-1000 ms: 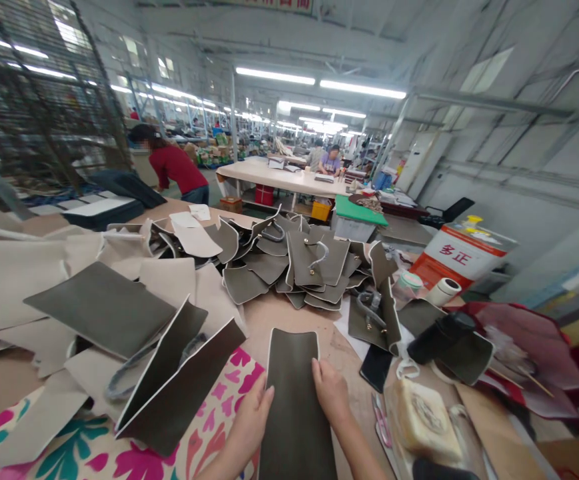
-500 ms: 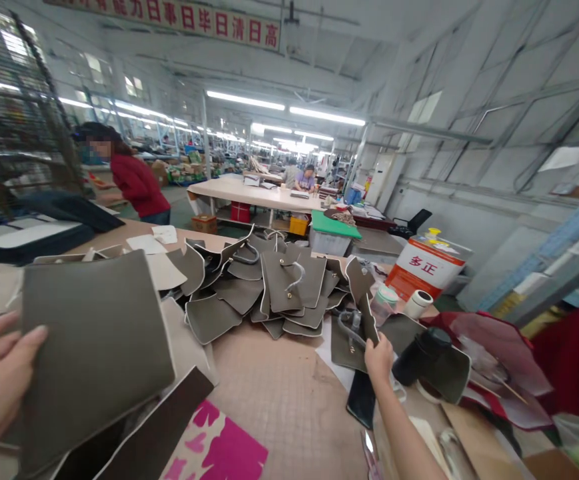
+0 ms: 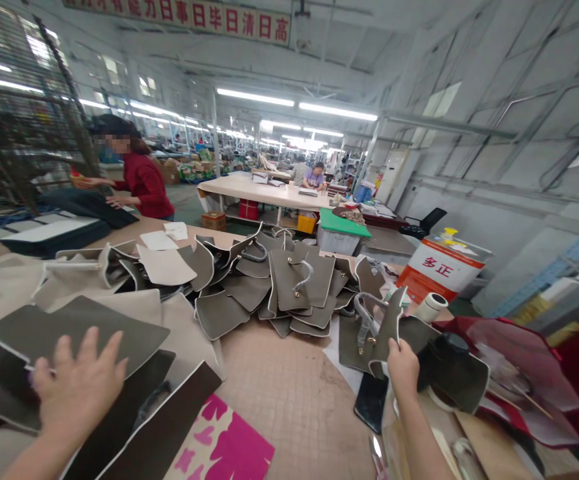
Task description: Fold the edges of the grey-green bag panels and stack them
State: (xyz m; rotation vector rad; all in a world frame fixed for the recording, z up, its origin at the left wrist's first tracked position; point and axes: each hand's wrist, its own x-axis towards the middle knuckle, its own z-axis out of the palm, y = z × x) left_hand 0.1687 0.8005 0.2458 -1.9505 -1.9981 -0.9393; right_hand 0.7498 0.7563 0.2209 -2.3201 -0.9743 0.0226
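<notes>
Handled piece: right side of the table, its flap standing up, a phone just beside its near end. Your right hand has the flap's pale edge pinched; grip closed on it. Step in hand, as I read it: taking hold of this piece. Next move seems to call for a firm pinch and a lift clear of the phone and the black bottle. Your left hand: fingers spread, grip open, over the dark panel; touching or just above, can't tell. It looks available for support. Farther out: olive pile mid-table, patterned cloth nearer you.
</notes>
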